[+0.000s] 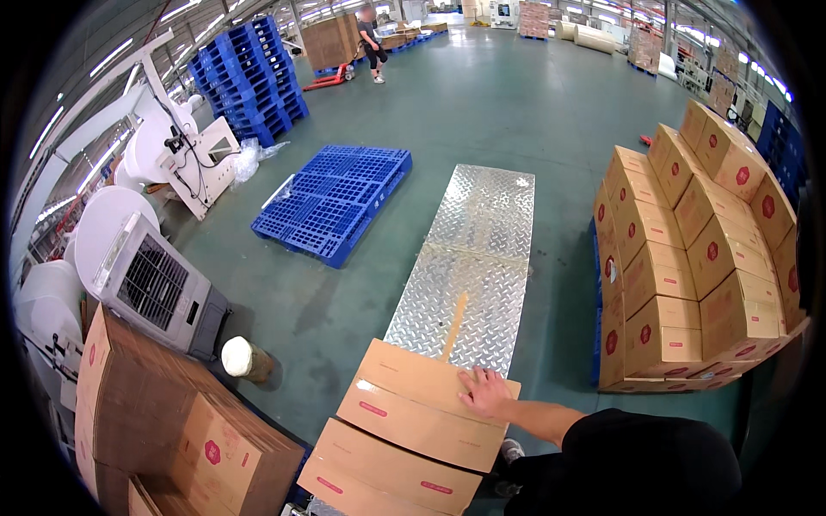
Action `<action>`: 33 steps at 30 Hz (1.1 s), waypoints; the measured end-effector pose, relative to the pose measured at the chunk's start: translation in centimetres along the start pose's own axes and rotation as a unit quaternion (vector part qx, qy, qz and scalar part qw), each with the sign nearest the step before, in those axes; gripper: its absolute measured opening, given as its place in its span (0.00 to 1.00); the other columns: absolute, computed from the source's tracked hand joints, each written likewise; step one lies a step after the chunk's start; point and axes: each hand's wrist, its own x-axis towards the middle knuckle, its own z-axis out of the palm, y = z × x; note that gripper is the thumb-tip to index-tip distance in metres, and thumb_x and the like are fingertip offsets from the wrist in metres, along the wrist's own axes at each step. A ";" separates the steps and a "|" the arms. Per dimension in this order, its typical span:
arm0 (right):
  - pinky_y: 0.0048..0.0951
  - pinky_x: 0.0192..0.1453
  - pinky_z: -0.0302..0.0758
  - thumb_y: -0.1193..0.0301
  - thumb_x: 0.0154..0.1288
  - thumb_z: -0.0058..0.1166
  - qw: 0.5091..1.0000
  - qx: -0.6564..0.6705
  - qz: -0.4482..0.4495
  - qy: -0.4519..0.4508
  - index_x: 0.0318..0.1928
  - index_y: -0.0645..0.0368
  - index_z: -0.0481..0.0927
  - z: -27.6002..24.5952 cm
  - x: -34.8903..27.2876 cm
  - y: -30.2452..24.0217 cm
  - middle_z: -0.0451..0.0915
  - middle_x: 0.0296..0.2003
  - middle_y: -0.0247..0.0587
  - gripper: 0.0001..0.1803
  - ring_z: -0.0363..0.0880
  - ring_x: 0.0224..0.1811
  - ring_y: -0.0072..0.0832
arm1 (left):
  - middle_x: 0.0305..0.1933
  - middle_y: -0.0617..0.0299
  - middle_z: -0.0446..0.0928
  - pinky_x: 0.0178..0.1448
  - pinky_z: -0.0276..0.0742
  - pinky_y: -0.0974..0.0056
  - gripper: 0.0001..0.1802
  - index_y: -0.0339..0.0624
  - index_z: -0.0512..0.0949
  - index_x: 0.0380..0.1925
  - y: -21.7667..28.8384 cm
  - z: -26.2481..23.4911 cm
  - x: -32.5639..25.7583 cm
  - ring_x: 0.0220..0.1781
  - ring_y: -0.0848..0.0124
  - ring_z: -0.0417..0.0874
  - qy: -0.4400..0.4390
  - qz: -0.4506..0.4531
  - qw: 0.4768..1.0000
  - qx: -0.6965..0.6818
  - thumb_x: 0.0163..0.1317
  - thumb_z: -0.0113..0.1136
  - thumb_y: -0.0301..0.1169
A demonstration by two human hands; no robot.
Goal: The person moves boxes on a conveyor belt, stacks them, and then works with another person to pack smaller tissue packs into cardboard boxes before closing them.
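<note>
My right hand (486,393) lies on top of a closed cardboard box (413,413), near its far right corner, fingers spread. Its arm comes in from the lower right in a black sleeve. A second closed cardboard box (387,473) lies directly on the near side of the first, with a narrow dark gap between them. Both carry small red labels. Beyond the boxes stretches a silver diamond-plate metal strip (490,224) with a line of brown tape on it. My left hand is out of view.
On the right, cartons (658,275) are stacked high on a blue pallet. Flattened cardboard (146,404) stands at lower left, near a grey air cooler (155,279) and a roll (247,359). An unloaded blue pallet (335,198) lies ahead; farther off, a person (372,43) stands by a red pallet jack (331,77).
</note>
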 end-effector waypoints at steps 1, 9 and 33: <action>0.50 0.70 0.57 0.48 0.70 0.38 1.000 -0.016 -0.003 0.011 0.70 0.50 0.60 0.6 -0.1 0.3 0.60 0.66 0.58 0.33 0.61 0.66 0.53 | 0.38 0.53 0.82 0.50 0.77 0.40 0.25 0.37 0.78 0.49 -0.2 0.3 -0.1 0.41 0.56 0.83 -0.002 -0.005 1.000 -0.003 0.68 0.48 0.47; 0.46 0.77 0.46 0.48 0.71 0.36 0.995 -0.039 -0.060 0.076 0.69 0.64 0.58 4.6 -0.7 0.7 0.52 0.72 0.55 0.37 0.47 0.76 0.45 | 0.34 0.57 0.83 0.51 0.75 0.40 0.24 0.37 0.79 0.48 -3.6 3.9 0.7 0.37 0.58 0.83 0.005 0.008 1.000 -0.018 0.68 0.48 0.46; 0.44 0.78 0.44 0.46 0.70 0.36 0.995 -0.037 -0.044 0.084 0.69 0.64 0.59 4.4 -1.9 -1.1 0.52 0.72 0.53 0.38 0.45 0.77 0.44 | 0.39 0.43 0.82 0.42 0.80 0.49 0.34 0.29 0.73 0.50 -0.6 -4.4 -1.3 0.36 0.50 0.83 -0.043 0.034 0.997 -0.057 0.70 0.38 0.53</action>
